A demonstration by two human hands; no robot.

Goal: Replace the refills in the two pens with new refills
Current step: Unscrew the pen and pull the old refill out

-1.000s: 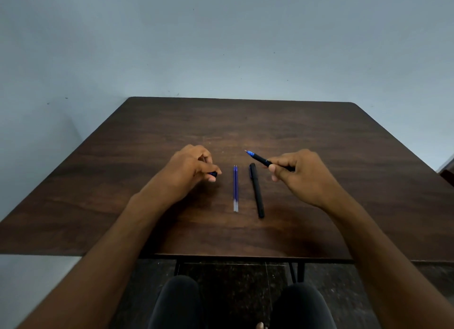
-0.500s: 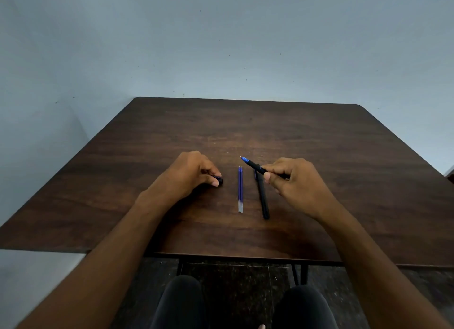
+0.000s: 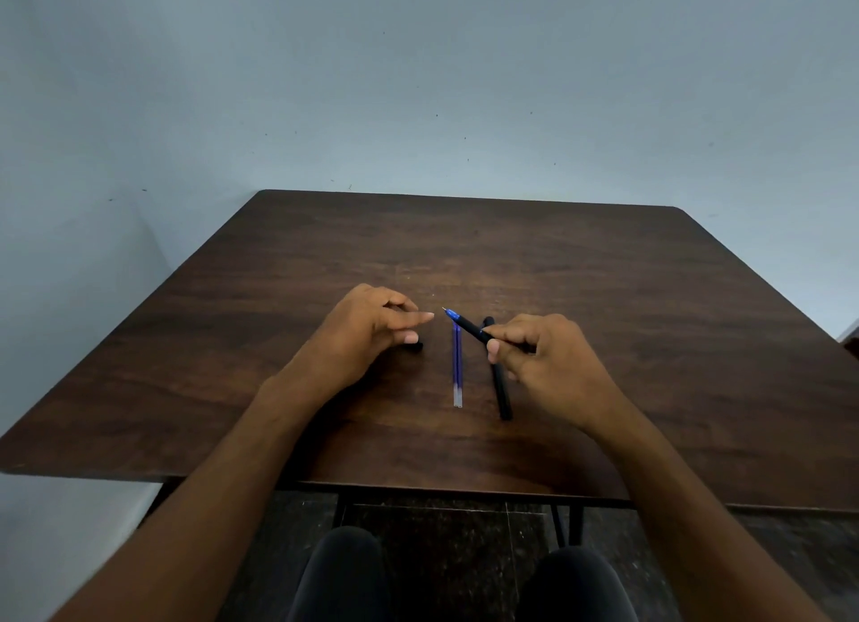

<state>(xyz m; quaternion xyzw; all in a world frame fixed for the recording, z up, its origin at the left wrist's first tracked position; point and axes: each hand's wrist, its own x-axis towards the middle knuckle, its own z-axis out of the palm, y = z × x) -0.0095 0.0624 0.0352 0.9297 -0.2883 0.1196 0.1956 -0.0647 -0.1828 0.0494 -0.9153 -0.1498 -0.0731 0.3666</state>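
My right hand [image 3: 544,365] grips a black pen [image 3: 469,327] with a blue tip, pointing up and to the left above the table. A blue refill [image 3: 457,370] with a clear end lies on the dark wooden table [image 3: 650,342] between my hands. To its right lies a second black pen [image 3: 501,391], partly under my right hand. My left hand [image 3: 367,333] hovers left of the refill with fingers apart and nothing in them. A small black cap [image 3: 417,346] rests on the table just under its thumb.
The table stands against a pale blue wall [image 3: 418,86]. Its front edge is near my knees [image 3: 344,575], and metal legs show below it.
My left hand has let go of the small black cap onto the table and opened its fingers. My right hand with the pen has lowered and shifted slightly left.
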